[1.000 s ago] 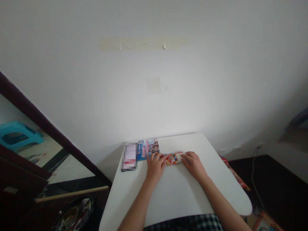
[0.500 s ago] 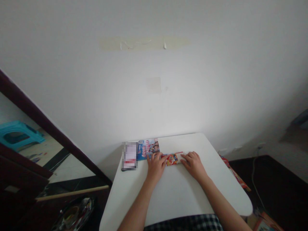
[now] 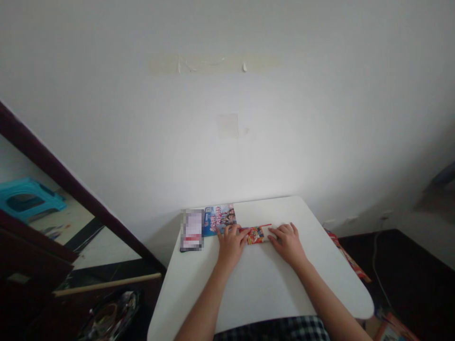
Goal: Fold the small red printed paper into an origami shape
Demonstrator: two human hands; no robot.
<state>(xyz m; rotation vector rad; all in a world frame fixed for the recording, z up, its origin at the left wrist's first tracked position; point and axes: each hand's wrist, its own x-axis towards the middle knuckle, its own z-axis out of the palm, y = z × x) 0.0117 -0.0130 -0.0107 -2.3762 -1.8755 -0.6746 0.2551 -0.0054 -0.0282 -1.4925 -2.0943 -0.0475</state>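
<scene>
On the white table (image 3: 261, 289) lies a narrow strip of folded paper (image 3: 255, 235), printed in red, yellow and blue with a white part at its right. My left hand (image 3: 231, 242) rests on the strip's left end, fingers spread and pointing away from me; its thumb reaches across the paper. At the right end, my right hand (image 3: 287, 240) lies with its fingers apart and fingertips on the white part. What is under the palms and fingers is hidden. A blue printed leaflet (image 3: 215, 220) lies just beyond my left hand.
A phone (image 3: 192, 230), its screen blurred, lies at the table's back left corner. The wall (image 3: 270, 161) runs along the back edge. To the left are a bin (image 3: 106, 317) on the floor, a wooden stick (image 3: 110, 284) and a blue stool (image 3: 31, 196).
Both hands keep to the same strip of paper. My right hand and the strip sit very slightly farther right; otherwise the hands' poses look almost the same.
</scene>
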